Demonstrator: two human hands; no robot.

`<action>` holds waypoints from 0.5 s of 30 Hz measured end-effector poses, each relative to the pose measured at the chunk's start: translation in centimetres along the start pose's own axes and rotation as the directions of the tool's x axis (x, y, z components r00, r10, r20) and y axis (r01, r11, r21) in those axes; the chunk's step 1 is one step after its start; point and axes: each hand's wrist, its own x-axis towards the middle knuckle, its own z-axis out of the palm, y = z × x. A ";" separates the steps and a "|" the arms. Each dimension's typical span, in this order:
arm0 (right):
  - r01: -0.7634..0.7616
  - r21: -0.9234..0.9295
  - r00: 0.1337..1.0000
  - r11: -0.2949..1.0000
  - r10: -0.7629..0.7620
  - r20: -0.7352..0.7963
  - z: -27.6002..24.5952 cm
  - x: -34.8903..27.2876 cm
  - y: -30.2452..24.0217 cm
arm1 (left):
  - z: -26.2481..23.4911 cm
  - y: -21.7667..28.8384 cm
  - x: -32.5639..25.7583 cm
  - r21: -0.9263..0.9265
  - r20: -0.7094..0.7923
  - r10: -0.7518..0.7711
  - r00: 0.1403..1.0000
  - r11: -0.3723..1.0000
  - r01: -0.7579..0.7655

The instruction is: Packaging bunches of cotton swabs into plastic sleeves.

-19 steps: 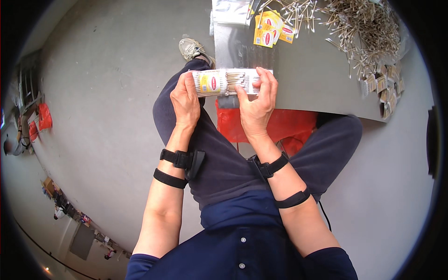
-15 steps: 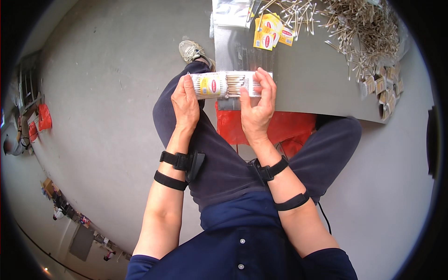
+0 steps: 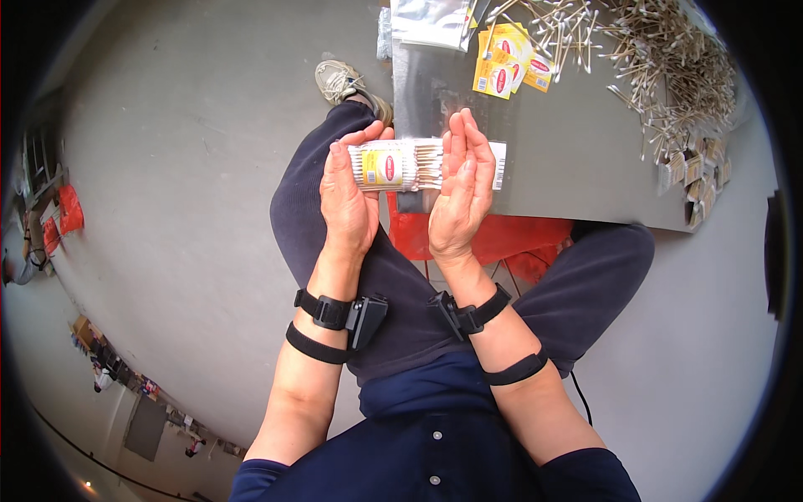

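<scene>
A clear pack of cotton swabs with a yellow and white card label lies sideways between my hands. Under and around its left end, my left hand is closed, thumb on top. My right hand rests against the swabs' right ends, its fingers stretched straight and held close together. Beyond those fingers sticks out the bag's flat end, white with a barcode. What lies beneath my right palm is hidden.
On the grey table lie loose yellow label cards, clear bags and a large heap of loose cotton swabs. Filled swab packs sit at its right corner. Red plastic hangs below the table edge.
My left hand has turned and now cups the pack from below. My right fingers have straightened and lie flat by the swab ends. The pack has shifted slightly nearer to me.
</scene>
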 end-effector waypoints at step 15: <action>-0.037 -0.028 0.998 0.999 0.036 -0.043 -0.2 -0.5 -1.4 | -0.4 0.7 -0.2 0.039 -0.007 -0.048 0.999 0.998 0.048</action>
